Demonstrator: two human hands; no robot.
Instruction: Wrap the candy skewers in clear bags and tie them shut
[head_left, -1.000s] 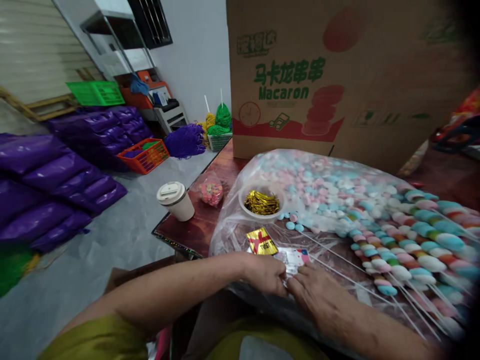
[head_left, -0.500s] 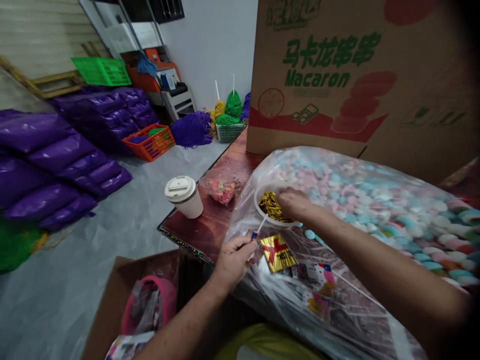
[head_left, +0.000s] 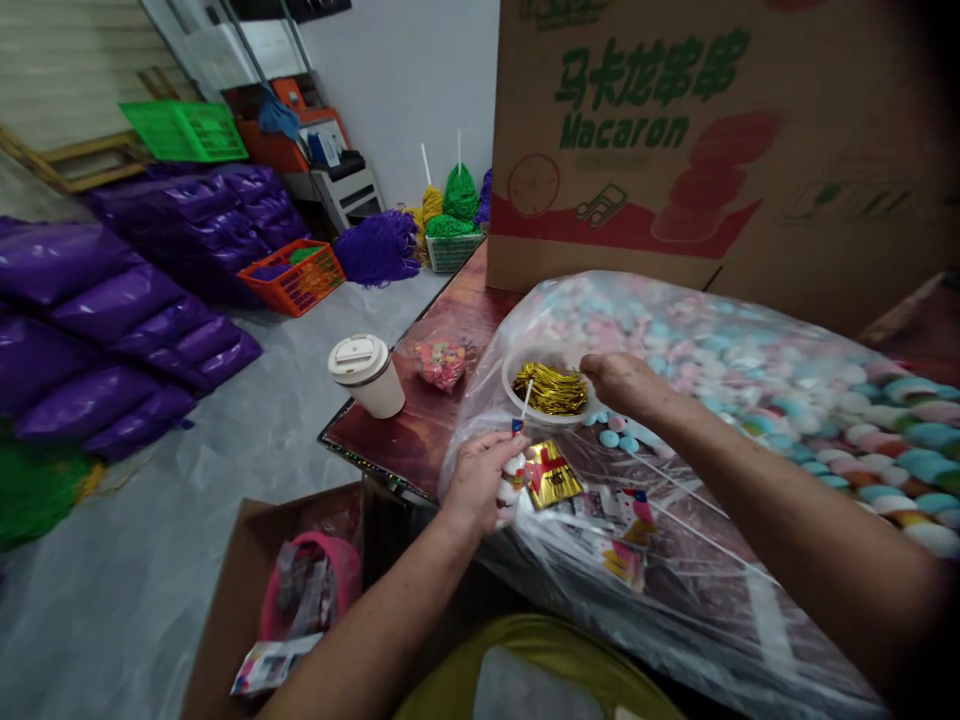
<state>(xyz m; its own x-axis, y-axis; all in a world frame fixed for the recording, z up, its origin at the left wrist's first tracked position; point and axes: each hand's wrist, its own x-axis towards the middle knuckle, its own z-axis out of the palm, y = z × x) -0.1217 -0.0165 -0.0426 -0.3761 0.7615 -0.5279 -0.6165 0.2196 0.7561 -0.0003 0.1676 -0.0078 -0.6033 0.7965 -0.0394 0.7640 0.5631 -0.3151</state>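
Note:
My left hand (head_left: 480, 478) is closed on a small wrapped item (head_left: 513, 474) with a white stick pointing up from its top. My right hand (head_left: 616, 380) hovers at the right rim of a white bowl (head_left: 511, 398) of gold twist ties (head_left: 553, 388). Its fingertips are pressed together, and whatever they hold is too small to make out. A gold packet with red marks (head_left: 552, 474) lies right of my left hand. Beyond it are printed wrappers (head_left: 630, 520) and loose blue and pink pieces (head_left: 616, 436).
A large clear bag of pastel candies (head_left: 720, 370) fills the table's right, before a Macaron carton (head_left: 622, 220). A lidded cup (head_left: 367, 375) and small candy bag (head_left: 442, 365) stand left. An open box (head_left: 217, 600) holding a pink basket (head_left: 341, 570) is below.
My right hand has come out of the bowl to its right rim, uncovering more gold ties. My left hand has tilted the wrapped item more upright. The view has shifted slightly.

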